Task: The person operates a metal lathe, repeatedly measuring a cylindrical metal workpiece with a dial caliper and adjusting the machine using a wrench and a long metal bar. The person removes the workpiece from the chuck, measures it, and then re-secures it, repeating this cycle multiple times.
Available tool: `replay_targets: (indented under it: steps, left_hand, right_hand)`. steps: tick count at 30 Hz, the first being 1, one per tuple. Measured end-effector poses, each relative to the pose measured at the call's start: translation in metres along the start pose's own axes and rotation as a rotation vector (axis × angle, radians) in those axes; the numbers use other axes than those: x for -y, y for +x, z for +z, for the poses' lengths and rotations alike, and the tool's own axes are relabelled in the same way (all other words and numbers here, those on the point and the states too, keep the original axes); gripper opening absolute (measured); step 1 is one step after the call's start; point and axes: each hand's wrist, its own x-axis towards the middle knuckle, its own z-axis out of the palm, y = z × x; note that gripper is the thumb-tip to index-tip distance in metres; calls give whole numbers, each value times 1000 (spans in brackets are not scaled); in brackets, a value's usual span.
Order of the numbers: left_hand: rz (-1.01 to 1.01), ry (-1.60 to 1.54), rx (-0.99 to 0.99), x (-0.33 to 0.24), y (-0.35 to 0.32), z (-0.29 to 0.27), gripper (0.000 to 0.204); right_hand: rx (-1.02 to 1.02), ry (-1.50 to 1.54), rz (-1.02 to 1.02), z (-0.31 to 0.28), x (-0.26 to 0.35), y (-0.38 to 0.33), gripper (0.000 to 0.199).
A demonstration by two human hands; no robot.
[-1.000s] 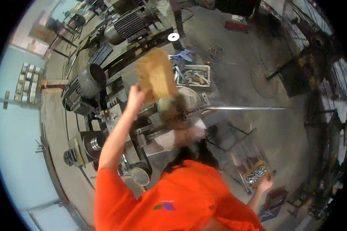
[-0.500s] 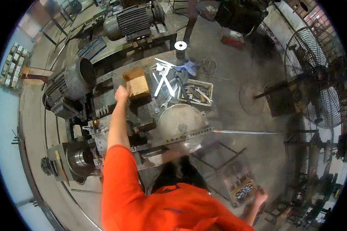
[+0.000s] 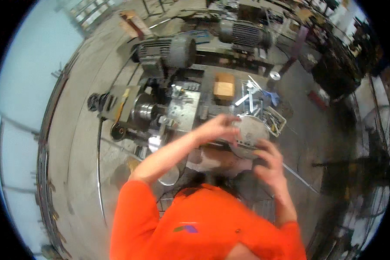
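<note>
Over the near left rim of a round grey metal disc [image 3: 252, 126] is my left hand [image 3: 221, 128], its fingers spread and nothing visible in them. My right hand [image 3: 271, 164] hovers at the disc's near right side, fingers bent and apart. Both hands are somewhat blurred, and whether the fingertips touch the disc is unclear. Between the hands, a bar with a row of holes [image 3: 246, 142] crosses the disc's near part. Beyond it stands a wooden box [image 3: 224, 86] on the machine bed.
White strips and wrenches [image 3: 250, 96] lie right of the box, near a blue cloth [image 3: 271, 97] and a tray of tools [image 3: 274, 120]. Electric motors [image 3: 167, 51] sit behind. A chuck-like cylinder [image 3: 146, 111] is at left. A metal rod [image 3: 301, 178] sticks out at right.
My left hand has left the wooden box and come back to the disc. My right hand has come up from beside the tray of small parts at lower right. The view has turned left.
</note>
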Motion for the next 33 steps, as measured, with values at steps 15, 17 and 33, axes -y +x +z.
replay_targets:
  steps: [15, 17, 33]
  left_hand:
    - [356, -452, -294, 15, -222, -2, 57]
    - [395, -488, -334, 15, -240, -19, 57]
    - [129, 391, -952, 43, -407, -147, 51]
  right_hand:
    - [385, 184, -688, 150, 131, 94, 37]
    - [378, 158, -698, 173, 145, 105, 38]
    - [423, -170, -315, 247, 126, 191, 35]
